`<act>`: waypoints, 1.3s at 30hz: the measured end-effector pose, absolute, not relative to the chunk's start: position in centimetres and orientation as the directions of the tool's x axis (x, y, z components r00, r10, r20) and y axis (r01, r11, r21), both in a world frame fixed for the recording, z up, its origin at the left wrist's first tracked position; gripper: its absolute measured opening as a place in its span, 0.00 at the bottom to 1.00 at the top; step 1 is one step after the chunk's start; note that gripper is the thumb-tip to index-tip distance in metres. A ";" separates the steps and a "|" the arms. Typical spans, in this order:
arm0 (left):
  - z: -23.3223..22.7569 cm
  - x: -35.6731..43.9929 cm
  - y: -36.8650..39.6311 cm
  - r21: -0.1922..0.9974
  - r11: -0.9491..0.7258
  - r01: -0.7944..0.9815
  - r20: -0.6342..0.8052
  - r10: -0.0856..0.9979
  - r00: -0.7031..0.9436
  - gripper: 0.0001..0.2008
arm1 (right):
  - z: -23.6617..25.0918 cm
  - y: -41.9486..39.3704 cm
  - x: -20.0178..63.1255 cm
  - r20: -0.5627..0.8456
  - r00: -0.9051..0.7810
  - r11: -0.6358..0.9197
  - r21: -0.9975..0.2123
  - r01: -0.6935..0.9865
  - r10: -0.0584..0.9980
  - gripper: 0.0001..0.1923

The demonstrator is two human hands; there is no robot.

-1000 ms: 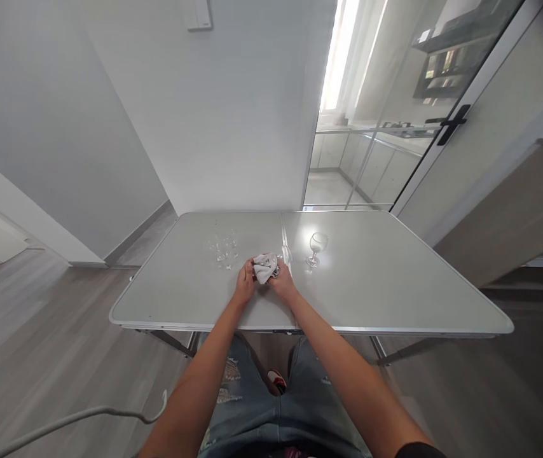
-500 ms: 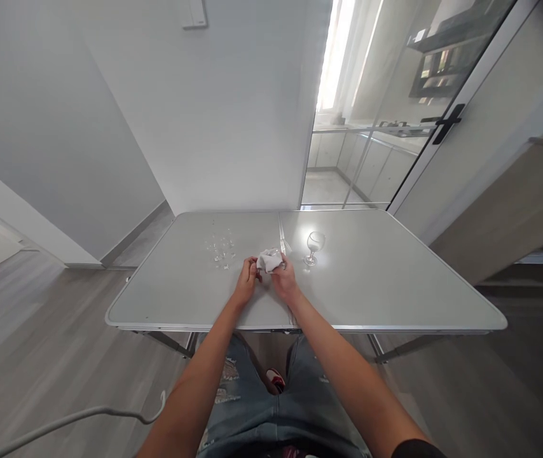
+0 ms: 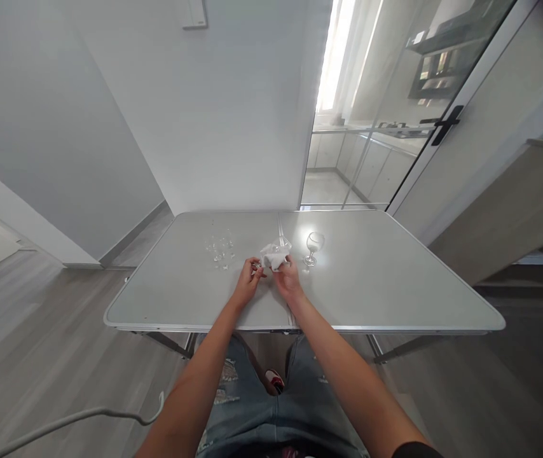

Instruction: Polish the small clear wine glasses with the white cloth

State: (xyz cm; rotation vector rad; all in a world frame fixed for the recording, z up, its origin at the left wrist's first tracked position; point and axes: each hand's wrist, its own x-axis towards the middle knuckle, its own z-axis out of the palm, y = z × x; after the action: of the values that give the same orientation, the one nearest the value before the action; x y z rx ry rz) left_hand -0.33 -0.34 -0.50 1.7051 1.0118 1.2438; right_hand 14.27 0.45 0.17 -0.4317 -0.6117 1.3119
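Note:
Both of my hands meet over the middle of a grey folding table (image 3: pixel 395 286). My right hand (image 3: pixel 287 277) grips a crumpled white cloth (image 3: pixel 273 256) that is wrapped around a clear glass (image 3: pixel 284 244); only a bit of the glass's rim shows past the cloth. My left hand (image 3: pixel 248 281) pinches the near end of that same glass, apparently its stem or foot. A clear wine glass (image 3: pixel 313 247) stands upright just right of my hands. Several small clear glasses (image 3: pixel 220 247) stand in a group to the left.
A white wall rises behind the table, with a glass sliding door (image 3: pixel 424 108) at the back right. A light cable (image 3: pixel 75 416) curves over the wooden floor at lower left. My knees in jeans are under the table's front edge.
The cloth and the glass inside it have turned and shifted slightly away from me and to the right. My left hand's fingers moved from the cloth to the glass's near end.

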 end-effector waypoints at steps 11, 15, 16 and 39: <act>-0.8 -0.4 -0.2 0.961 -0.276 0.013 0.270 0.948 0.169 0.26 | -0.5 0.3 13.8 0.177 0.107 0.206 -0.864 -0.459 0.978 0.38; -0.6 -0.5 -0.4 0.966 -0.259 -0.004 0.258 0.961 0.101 0.26 | -0.2 0.1 13.9 0.194 0.087 0.213 -0.878 -0.430 0.977 0.36; -0.6 -0.5 -0.3 0.964 -0.266 0.000 0.265 0.960 0.090 0.25 | -0.1 0.1 13.9 0.198 0.094 0.219 -0.876 -0.430 0.976 0.35; -0.1 -0.1 -0.4 0.906 -0.391 0.161 0.368 0.917 0.156 0.17 | 0.2 0.6 14.9 0.092 0.115 0.147 -0.594 -0.791 0.989 0.19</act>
State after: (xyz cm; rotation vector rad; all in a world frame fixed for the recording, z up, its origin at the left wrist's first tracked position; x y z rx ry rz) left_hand -0.09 -0.39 -0.10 1.6976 1.0423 1.2977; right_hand 14.87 0.65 0.24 -0.4541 -0.5339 1.3715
